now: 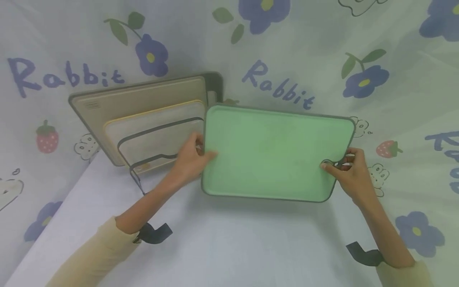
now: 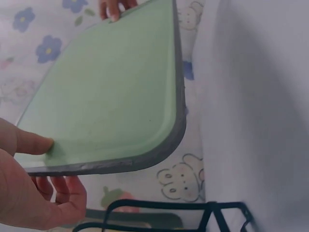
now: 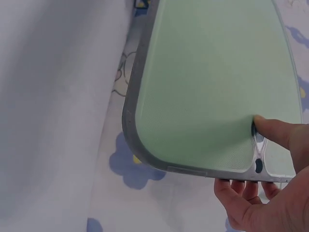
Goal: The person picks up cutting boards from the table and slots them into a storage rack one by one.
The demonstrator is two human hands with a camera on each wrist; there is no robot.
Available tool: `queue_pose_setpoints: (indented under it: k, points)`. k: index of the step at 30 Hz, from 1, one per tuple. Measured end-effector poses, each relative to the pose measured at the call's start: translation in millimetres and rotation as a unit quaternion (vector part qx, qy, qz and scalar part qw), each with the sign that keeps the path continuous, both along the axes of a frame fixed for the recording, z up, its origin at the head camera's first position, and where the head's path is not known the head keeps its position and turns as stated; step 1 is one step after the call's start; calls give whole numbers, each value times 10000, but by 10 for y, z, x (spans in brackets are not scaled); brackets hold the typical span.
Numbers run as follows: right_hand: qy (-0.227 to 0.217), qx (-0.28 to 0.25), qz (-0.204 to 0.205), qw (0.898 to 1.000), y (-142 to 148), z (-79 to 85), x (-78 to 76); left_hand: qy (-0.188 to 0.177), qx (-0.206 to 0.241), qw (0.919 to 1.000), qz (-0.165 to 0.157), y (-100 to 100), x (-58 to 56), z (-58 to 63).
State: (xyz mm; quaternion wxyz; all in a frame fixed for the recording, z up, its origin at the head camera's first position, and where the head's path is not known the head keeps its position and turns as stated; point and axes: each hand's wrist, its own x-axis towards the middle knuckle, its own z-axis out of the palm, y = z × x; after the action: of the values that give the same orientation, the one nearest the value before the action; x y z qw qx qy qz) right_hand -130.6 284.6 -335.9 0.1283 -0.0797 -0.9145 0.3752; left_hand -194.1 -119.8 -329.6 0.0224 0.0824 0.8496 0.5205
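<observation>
A green cutting board [image 1: 276, 155] with a grey rim is tilted up off the white surface, held between both hands. My left hand [image 1: 188, 159] pinches its left edge, thumb on the green face and fingers behind. At the other end my right hand [image 1: 353, 175] grips the edge beside the hanging hole, its thumb at the hole. The fingers curl behind the rim in the right wrist view. Left of the board stands a dark wire rack [image 2: 159, 205]. A large beige board [image 1: 143, 99] leans upright there, behind a smaller pale board [image 1: 157, 115] with a yellow edge.
A white tabletop [image 1: 251, 243] spreads below the hands. Behind it hangs a cloth [image 1: 201, 48] printed with flowers, rabbits and lettering. The rack stands close to the left forearm. Each wrist wears a dark strap [image 1: 155, 234].
</observation>
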Motion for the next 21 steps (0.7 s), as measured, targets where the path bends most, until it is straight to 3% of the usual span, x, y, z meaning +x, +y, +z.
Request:
queue_pose_setpoints:
  k: [21]
  points:
    - [661, -291, 530, 9960, -580, 250, -296, 355, -240, 9986, 303, -618, 282, 268]
